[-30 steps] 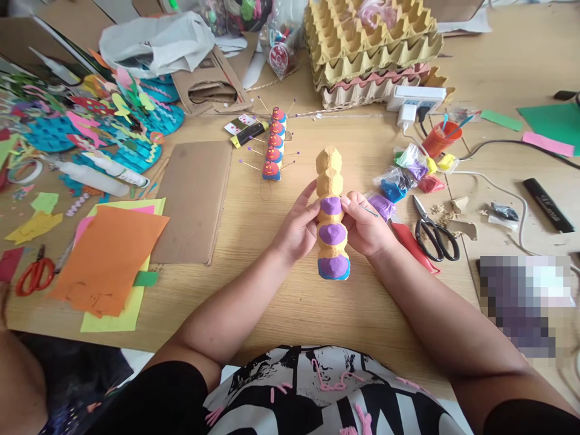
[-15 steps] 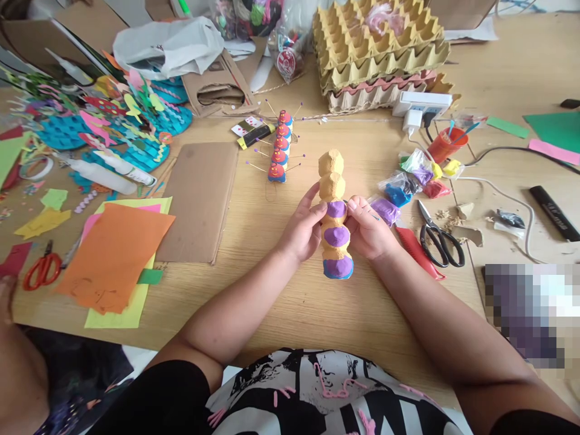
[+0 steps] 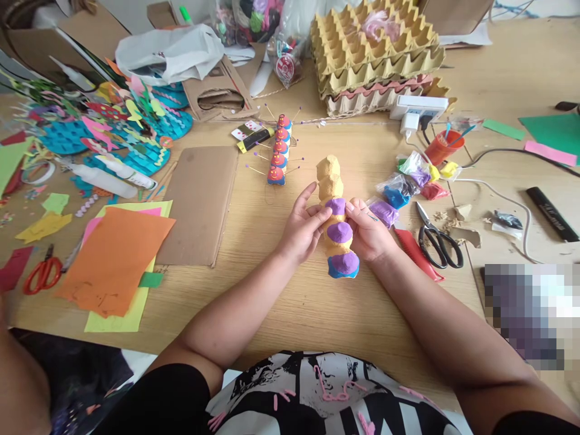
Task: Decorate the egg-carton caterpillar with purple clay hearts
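Note:
Between my hands is an egg-carton strip [image 3: 339, 232] of several bumps. Purple clay covers three of them, blue clay edges the nearest one, and the far bumps are bare yellow. My left hand [image 3: 304, 225] grips its left side, thumb on the purple patch in the middle. On the right side, my right hand [image 3: 368, 228] pinches the strip near the same patch. Beyond them stands a finished-looking red and blue caterpillar [image 3: 280, 150] with thin sticks poking out of its sides.
Stacked egg trays [image 3: 376, 54] rise at the back. Clay packets [image 3: 399, 193], black scissors [image 3: 437, 241] and an orange cup [image 3: 444, 148] lie right. Cardboard [image 3: 197, 205], orange paper [image 3: 118, 260] and blue decorated pieces [image 3: 145, 157] are left. A person's arm shows at the left edge.
The strip's near end has swung slightly to the right and tilted. My left thumb has slid a little further over the middle purple patch.

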Demonstrator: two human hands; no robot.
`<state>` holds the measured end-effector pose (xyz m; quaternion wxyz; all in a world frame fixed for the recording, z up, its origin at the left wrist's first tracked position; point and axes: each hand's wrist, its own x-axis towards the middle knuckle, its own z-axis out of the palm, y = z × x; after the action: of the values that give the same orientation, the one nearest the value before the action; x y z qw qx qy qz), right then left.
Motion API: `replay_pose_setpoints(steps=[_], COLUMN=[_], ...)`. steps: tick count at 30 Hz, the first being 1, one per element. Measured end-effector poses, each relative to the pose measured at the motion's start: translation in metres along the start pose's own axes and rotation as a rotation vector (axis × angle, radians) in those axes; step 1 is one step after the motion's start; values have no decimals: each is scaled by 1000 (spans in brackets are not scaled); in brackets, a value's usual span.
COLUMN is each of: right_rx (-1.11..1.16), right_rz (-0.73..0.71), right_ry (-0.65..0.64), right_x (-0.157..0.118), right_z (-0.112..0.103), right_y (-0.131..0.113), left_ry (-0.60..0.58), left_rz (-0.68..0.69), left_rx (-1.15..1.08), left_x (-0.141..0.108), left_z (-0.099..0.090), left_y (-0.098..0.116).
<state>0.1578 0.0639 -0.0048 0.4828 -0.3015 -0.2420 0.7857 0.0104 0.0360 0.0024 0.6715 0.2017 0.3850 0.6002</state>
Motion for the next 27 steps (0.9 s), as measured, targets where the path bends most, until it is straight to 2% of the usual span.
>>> replay_pose_setpoints(steps=[12,17,22,24,27], right_rx=[-59,-276,-417,-408,-358], right_rz=[-51,-88,-261,-325,-277], right_ry=[-12,-4,33,20,-68], right_x=[1,5,9,8,4], right_z=[0,-6,-14,-13,-8], right_y=[-3,-8,-23,-28,-31], left_ry=[-35,-6,76,84,84], left_rz=[-23,-20,-74,-82,-90], left_rx=[0,-3,-2,-11,-13], left_x=[1,1,3,4,5], left_z=[-2,-2,-2,-3,-5], left_y=[1,5,8,8,6])
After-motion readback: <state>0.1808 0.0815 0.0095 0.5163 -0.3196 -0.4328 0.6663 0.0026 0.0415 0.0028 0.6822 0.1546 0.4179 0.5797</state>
